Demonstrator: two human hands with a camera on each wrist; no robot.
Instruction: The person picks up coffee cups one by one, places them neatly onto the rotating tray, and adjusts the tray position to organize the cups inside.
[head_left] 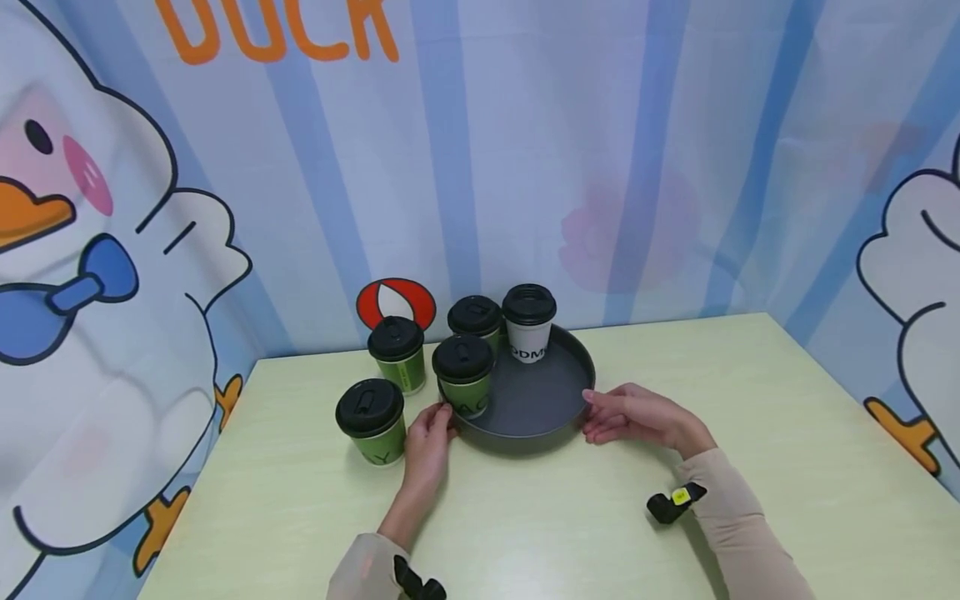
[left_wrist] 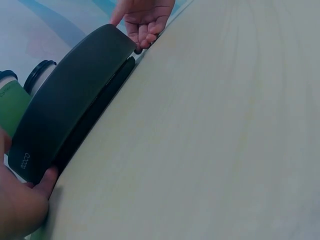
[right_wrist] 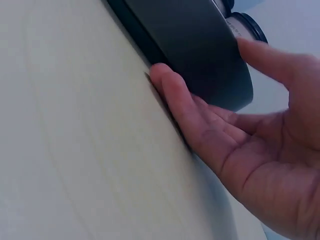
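Toward the back of the counter [head_left: 555, 525]: 1 round dark pan [head_left: 536, 404], left hand [head_left: 426, 450] and right hand [head_left: 641, 415] pinching opposite sides. 5 lidded cups [head_left: 396, 342]: 1 white cup [head_left: 529, 332], 1 green cup [head_left: 463, 385] inside; 1 rear green cup [head_left: 475, 315], base hidden; 2 outer green cups [head_left: 371, 421] left of it.

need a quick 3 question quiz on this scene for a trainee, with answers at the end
1. True or false: the white cup stands inside the dark round pan.
2. How many green cups show in the head view?
3. What do the left hand and right hand both hold?
A) a loose lid
B) the dark round pan
C) a green cup

Key: 1. True. 2. Four. 3. B.
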